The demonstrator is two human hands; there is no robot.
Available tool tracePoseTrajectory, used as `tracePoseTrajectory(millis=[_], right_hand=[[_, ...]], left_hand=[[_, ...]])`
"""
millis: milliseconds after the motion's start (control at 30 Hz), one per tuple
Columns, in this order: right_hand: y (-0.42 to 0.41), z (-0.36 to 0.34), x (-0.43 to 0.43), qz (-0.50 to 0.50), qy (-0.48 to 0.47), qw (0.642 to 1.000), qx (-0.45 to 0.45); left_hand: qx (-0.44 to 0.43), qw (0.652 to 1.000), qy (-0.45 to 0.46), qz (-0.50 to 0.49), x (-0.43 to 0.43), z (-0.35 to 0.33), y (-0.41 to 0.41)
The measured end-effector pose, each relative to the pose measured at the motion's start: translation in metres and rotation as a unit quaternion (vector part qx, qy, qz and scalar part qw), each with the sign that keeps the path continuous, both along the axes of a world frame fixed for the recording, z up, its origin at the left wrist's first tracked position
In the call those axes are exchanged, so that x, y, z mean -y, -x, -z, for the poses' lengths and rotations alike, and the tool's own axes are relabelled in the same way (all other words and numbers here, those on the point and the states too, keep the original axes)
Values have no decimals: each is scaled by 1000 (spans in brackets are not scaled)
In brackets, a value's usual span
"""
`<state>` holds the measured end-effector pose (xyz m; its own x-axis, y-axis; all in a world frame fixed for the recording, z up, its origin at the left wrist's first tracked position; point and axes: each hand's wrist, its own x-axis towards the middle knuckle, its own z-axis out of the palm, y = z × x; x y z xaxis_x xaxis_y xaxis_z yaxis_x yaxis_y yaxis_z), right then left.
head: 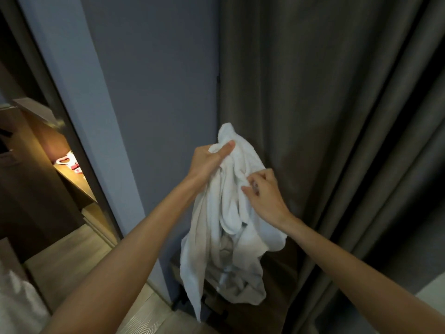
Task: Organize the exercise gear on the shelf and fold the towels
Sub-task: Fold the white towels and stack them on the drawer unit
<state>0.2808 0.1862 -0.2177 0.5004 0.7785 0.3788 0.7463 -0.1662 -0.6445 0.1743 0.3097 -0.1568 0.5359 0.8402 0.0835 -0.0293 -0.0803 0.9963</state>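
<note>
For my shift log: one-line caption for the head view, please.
Left hand grips the top of a crumpled white towel before a grey curtain while the right hand pinches a fold.

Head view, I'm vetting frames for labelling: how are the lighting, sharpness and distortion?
In the head view the room is dim, with warm light only on the shelf at left; the white towel reads clearly but soft, the right hand slightly blurred; the wall edge leans from wide-angle distortion.
</note>
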Motion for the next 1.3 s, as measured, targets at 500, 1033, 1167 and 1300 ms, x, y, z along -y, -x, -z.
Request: tracePoseTrajectory(millis=[500, 1033, 1167, 1300], right_hand=[[-38, -72, 12, 23, -111, 905, -410], [-3, -17, 43, -46, 18, 982, -183], [-2, -11, 35, 1, -49, 965, -259], [-18, -13, 33, 15, -63, 953, -297]], left_hand=[[-55, 952, -223, 205, 35, 35, -3], [39, 990, -137, 23, 30, 21, -40], [31, 991, -121, 47, 32, 17, -47], [17, 991, -123, 52, 25, 21, -47]])
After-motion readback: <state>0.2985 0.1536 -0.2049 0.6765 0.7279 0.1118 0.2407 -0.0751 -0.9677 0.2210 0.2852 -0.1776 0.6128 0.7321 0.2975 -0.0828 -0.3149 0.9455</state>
